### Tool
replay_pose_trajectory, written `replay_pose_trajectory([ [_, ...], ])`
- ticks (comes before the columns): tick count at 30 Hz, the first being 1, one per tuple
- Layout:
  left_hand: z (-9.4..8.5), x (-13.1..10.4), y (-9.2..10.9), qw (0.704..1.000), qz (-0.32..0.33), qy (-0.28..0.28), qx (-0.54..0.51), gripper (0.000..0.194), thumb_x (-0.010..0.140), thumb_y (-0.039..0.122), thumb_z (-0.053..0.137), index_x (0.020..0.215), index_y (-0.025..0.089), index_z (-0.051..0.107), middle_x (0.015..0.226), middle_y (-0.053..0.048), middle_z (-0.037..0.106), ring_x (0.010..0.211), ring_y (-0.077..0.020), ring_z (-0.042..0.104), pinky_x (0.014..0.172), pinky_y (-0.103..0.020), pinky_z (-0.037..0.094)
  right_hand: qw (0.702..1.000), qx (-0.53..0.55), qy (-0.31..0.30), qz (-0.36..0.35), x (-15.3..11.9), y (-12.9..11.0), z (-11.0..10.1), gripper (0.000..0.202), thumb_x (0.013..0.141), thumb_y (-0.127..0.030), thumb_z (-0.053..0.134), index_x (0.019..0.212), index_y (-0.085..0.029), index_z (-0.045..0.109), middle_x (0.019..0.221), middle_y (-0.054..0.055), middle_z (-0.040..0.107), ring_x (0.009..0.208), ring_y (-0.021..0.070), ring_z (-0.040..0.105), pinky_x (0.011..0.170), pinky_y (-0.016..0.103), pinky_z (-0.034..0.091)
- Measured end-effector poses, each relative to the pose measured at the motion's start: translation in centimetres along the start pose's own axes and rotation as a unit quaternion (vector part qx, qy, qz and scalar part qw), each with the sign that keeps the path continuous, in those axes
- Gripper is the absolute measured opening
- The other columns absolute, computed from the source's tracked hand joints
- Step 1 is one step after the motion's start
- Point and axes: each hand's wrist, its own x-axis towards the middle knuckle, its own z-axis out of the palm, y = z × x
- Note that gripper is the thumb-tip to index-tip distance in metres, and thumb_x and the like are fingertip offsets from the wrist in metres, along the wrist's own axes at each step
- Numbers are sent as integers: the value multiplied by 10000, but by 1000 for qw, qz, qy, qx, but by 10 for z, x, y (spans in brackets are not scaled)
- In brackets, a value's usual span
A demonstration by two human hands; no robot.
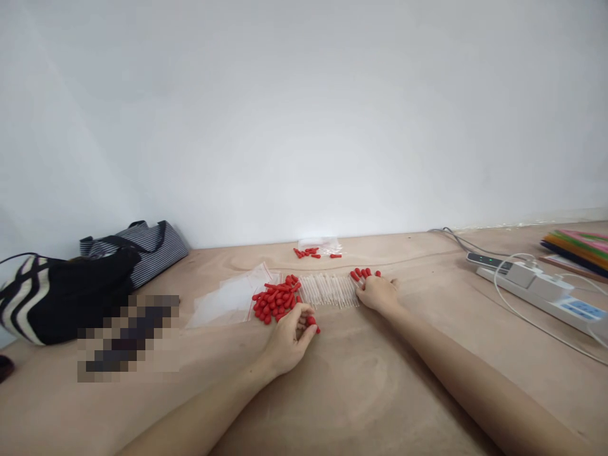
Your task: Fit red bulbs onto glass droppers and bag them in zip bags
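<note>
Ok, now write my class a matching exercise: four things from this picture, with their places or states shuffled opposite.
1. left hand
2. white sticks
3. power strip
4. finely striped bag

A. has white plugs in it
B. near the wall, on the left
C. curled around a red piece
D. between the red pile and the right hand

Pairs: 1-C, 2-D, 3-A, 4-B

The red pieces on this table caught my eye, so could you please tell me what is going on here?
A person's left hand curls around a red piece beside a red pile. The right hand is at the right end of a row of pale sticks, close to several more red pieces. Plastic bags lie left of the pile.
</note>
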Motion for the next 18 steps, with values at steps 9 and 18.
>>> replay_pose_trajectory([
  [9,-10,-2,-3,994,-11,-19,108,80,702,131,474,758,187,483,736,4,569,668,-134,531,626,-262,436,999,11,17,-27,-9,3,-6,259,778,-240,381,821,-183,630,871,118,635,915,273,530,754,418,303],
  [18,-13,-2,-2,982,1,-40,185,195,759,210,499,888,226,646,833,-39,591,807,-182,556,736,-313,437,958,79,9,-276,-63,13,-14,132,778,-188,451,721,-183,570,791,40,599,816,187,504,714,330,257],
])
